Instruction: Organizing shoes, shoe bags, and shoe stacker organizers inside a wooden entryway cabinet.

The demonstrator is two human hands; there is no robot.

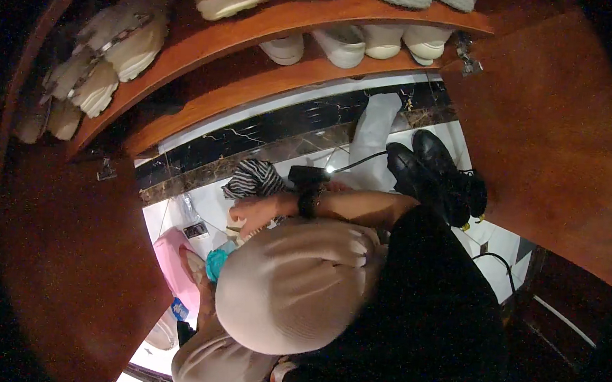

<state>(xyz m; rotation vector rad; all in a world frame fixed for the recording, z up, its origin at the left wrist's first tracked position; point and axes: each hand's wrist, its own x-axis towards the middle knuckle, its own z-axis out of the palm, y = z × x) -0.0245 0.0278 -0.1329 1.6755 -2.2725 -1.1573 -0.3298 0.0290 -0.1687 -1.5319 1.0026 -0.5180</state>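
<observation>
Far to the left, my left hand (196, 269) is against a pink object (171, 267), its fingertips at the object's inner edge. Whether it grips the object cannot be made out. A crumpled teal item (216, 264) lies just right of that hand. My right hand (261, 213) reaches across above my beige-clad knee (295, 289), which hides part of it. Close above its knuckles sits a bundled black-and-white striped cloth (254, 179). A black strap (308, 201) circles the right wrist, and a black device (308, 175) with a lit lamp is beside it.
Wooden shelves (273, 20) with several pale shoes (339, 45) run across the top. Cabinet doors stand at left (74, 262) and right (542, 131). Black shoes (426, 171) and a white bag (374, 127) rest on the tiled floor (209, 204). A black cable (362, 162) trails rightward.
</observation>
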